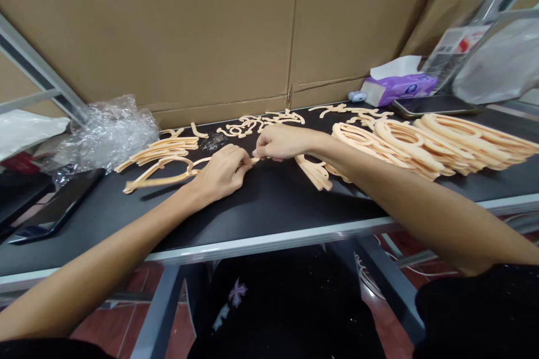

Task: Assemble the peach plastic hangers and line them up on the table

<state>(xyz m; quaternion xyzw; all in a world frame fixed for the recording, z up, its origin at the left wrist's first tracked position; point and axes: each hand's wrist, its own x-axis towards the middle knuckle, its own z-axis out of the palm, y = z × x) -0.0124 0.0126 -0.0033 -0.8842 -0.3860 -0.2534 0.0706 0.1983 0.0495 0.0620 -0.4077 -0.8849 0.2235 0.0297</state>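
Observation:
My left hand (225, 174) is closed on a peach-coloured eyeglass frame (168, 161), low over the black tabletop. The frame's round rim and one temple arm (158, 182) stick out to the left of the hand. Right beside it, my right hand (280, 142) has its fingers pinched together at the frame's other end (254, 160). What exactly sits between those fingertips is hidden. Behind the hands lies a loose heap of thin, branching peach-coloured scraps (261, 122). Several slim temple-like strips (164, 148) lie to the left.
Stacked peach-coloured frames (404, 146) cover the right side, with a few pieces (314, 173) near my right wrist. Bubble wrap (118, 129) and a dark phone-like slab (59, 207) lie left. A purple tissue pack (400, 87) and a phone (435, 105) stand back right, before cardboard (202, 28).

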